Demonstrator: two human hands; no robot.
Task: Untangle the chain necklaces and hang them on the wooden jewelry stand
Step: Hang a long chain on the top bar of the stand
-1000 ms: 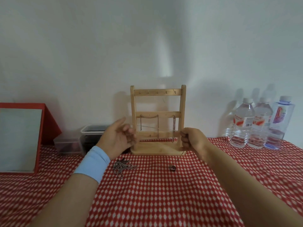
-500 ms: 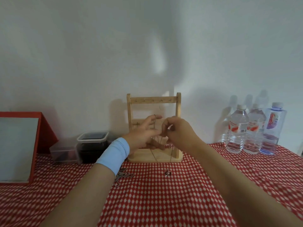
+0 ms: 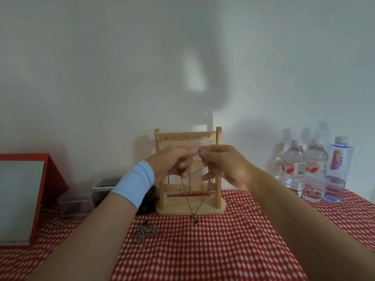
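**One chain held up at the stand, another heap waiting on the counter**

The fingers of the left hand and the right hand meet tip to tip. They are drawn narrow and pinch the top of a thin chain, perhaps at its clasp, though that spot is too small to tell. Both hands are raised in front of the wooden jewelry stand, just below its top bar.

From the pinch the thin chain falls in a long open V, with no knots that I can see. A ring pendant hangs at its lowest point, just in front of the stand's base and close to the red checked counter.

The task looks roughly midway. Dark strands hang from the stand's middle bar, so some hanging seems done, though the hands hide most of it. The hooks along the top bar look bare. The held chain appears untangled but is not yet on a hook. To the left, a bead chain heap lies bunched on the counter, apart from both hands and not yet untangled.
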